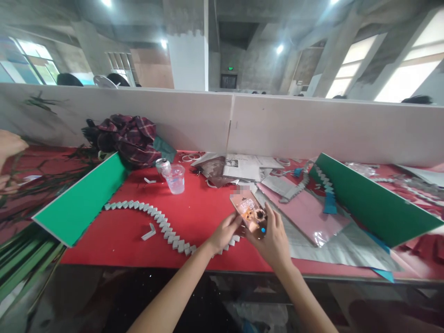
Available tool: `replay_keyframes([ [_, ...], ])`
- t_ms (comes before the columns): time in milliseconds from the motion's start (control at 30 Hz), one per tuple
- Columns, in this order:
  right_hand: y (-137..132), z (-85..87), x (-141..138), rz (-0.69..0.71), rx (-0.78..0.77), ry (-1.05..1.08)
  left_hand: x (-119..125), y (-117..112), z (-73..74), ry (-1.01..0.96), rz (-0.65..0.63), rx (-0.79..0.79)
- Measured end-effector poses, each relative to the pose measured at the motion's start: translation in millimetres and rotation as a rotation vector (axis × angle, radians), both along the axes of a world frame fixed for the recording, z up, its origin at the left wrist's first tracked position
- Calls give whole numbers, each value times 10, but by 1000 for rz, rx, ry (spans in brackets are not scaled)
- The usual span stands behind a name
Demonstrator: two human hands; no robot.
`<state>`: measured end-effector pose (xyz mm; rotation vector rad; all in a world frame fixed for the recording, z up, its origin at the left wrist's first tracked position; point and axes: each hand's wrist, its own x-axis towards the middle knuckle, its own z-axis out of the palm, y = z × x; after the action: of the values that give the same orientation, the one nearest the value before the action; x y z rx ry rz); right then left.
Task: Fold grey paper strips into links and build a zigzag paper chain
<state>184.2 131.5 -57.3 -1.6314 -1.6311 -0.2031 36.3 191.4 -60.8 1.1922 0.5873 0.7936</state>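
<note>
A smartphone (250,213) with a lit lock screen showing a clock and a cartoon picture is held up above the red tabletop. My right hand (274,238) wraps its right edge, fingers along the side. My left hand (225,235) grips the lower left edge with thumb and fingers. Beneath my hands runs a chain of folded white paper pieces (156,214), curving away to the left; my left wrist hides part of it. Loose folded pieces (148,232) lie beside the chain.
A clear plastic cup (175,180) and a can (162,167) stand back left, near a plaid cloth (130,136). Green dividers (83,203) flank the desk. Papers (243,167) and a pink folder (301,208) lie right. Another person's hand (10,145) shows far left by long leaves.
</note>
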Motion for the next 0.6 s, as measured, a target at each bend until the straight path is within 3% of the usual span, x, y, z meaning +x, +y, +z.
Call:
replay_keyframes([
  [133, 73, -31, -178, 25, 23, 71, -65, 47, 39, -84, 111, -51],
  [600, 26, -39, -186, 73, 11, 63, -122, 73, 55, -66, 98, -26],
])
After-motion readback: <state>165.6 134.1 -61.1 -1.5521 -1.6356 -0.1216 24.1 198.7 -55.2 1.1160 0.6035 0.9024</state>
